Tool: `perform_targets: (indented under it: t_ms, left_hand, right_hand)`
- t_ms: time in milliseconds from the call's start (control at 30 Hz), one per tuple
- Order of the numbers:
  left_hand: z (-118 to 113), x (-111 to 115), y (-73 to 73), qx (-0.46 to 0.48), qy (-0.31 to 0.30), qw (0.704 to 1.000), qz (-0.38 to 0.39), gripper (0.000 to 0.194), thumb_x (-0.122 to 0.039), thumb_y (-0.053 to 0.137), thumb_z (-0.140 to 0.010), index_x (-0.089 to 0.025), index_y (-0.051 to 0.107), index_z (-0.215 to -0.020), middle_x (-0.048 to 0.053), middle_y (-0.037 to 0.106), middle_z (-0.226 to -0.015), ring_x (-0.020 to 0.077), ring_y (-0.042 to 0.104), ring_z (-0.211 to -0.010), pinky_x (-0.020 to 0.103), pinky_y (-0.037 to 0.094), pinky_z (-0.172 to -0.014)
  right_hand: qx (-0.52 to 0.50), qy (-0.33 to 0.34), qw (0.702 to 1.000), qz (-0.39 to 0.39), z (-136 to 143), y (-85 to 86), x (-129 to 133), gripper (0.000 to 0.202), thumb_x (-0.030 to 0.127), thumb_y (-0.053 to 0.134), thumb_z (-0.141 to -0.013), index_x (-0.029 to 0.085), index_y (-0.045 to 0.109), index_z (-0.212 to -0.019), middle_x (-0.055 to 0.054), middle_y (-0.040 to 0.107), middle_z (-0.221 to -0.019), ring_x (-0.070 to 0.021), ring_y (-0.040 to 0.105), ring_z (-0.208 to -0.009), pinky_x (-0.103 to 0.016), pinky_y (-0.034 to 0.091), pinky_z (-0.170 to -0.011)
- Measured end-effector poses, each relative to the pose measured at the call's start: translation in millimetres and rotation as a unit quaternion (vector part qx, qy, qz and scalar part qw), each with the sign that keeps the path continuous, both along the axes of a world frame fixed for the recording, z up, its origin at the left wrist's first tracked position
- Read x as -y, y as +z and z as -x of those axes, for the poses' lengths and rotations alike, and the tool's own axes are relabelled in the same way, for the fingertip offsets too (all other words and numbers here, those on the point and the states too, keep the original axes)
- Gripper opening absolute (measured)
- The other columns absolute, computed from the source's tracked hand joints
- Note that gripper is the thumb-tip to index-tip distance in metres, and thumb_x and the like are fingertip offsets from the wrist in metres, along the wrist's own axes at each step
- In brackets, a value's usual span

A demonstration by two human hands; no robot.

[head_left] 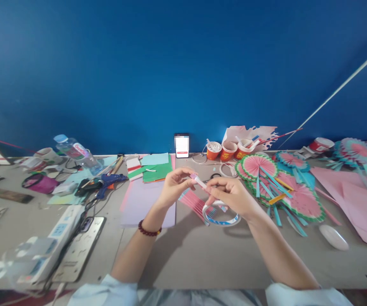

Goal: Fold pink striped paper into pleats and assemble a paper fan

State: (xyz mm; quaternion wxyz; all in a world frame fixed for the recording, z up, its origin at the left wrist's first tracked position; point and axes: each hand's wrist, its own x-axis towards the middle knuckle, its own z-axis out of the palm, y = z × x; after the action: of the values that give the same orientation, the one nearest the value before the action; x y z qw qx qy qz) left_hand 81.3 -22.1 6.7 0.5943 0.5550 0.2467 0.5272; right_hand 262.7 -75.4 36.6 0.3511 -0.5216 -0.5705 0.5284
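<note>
My left hand (175, 189) is closed in a pinch on the upper end of a small pale purple and white strip (200, 182). Fingers of my right hand (232, 196) press at the strip's lower end. From the right hand also hangs a roll of tape (223, 222), a white ring with blue print on its inner side. Below the hands, pink and light blue striped folded paper (196, 206) lies on the table, partly hidden by the roll and fingers. Purple paper sheets (148, 204) lie beside my left forearm.
Right of my hands are pink, green-edged pleated paper fans (258, 168) and a white mouse (334, 237). Red paper cups (229, 151) and a phone (182, 145) stand along the wall. Leftward lie a blue glue gun (109, 182), a power strip (57, 238) and a bottle (78, 153).
</note>
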Motion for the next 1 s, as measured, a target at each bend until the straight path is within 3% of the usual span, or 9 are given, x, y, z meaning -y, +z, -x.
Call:
perform_targets:
  t_ms: [400, 600, 800, 1000]
  left_hand:
    - [-0.4, 0.3, -1.5, 0.009, -0.012, 1.000, -0.008, 0.020, -0.023, 0.078, -0.065, -0.014, 0.063, -0.076, 0.000, 0.059, -0.073, 0.0084, 0.058, -0.057, 0.019, 0.052, -0.050]
    - [-0.5, 2.5, -1.3, -0.003, -0.020, 1.000, -0.010, 0.018, -0.023, 0.075, -0.069, -0.014, 0.062, -0.079, 0.004, 0.064, -0.080, 0.0098, 0.060, -0.064, 0.019, 0.052, -0.053]
    - [0.9, 1.7, -3.3, -0.016, -0.027, 0.999, -0.003, 0.022, -0.025, 0.076, -0.068, -0.016, 0.070, -0.087, 0.003, 0.065, -0.077, 0.0092, 0.058, -0.057, 0.020, 0.053, -0.050]
    - [2.2, 0.8, -1.0, 0.002, -0.057, 0.998, -0.023, 0.013, -0.022, 0.074, -0.069, -0.017, 0.072, -0.081, 0.003, 0.063, -0.082, 0.0103, 0.060, -0.064, 0.020, 0.054, -0.052]
  right_hand:
    - [0.009, -0.003, 1.000, -0.011, 0.1, -3.8, -1.3, 0.029, 0.044, 0.059, -0.080, 0.016, 0.065, -0.087, -0.006, 0.072, -0.064, -0.0041, 0.034, -0.035, -0.018, 0.026, -0.035]
    - [0.022, -0.003, 0.999, -0.033, 1.6, -3.5, -1.8, 0.025, 0.040, 0.057, -0.081, 0.016, 0.065, -0.088, -0.004, 0.072, -0.063, -0.0059, 0.041, -0.038, -0.019, 0.031, -0.039]
    - [0.021, -0.001, 0.999, -0.035, 1.7, -4.1, -1.9, 0.029, 0.043, 0.058, -0.081, 0.016, 0.065, -0.088, -0.004, 0.072, -0.063, -0.0074, 0.047, -0.040, -0.020, 0.031, -0.041]
    - [0.029, 0.006, 0.999, -0.027, 0.7, -5.9, -2.3, 0.031, 0.044, 0.058, -0.080, 0.015, 0.064, -0.091, -0.004, 0.072, -0.064, -0.0059, 0.040, -0.038, -0.019, 0.030, -0.039]
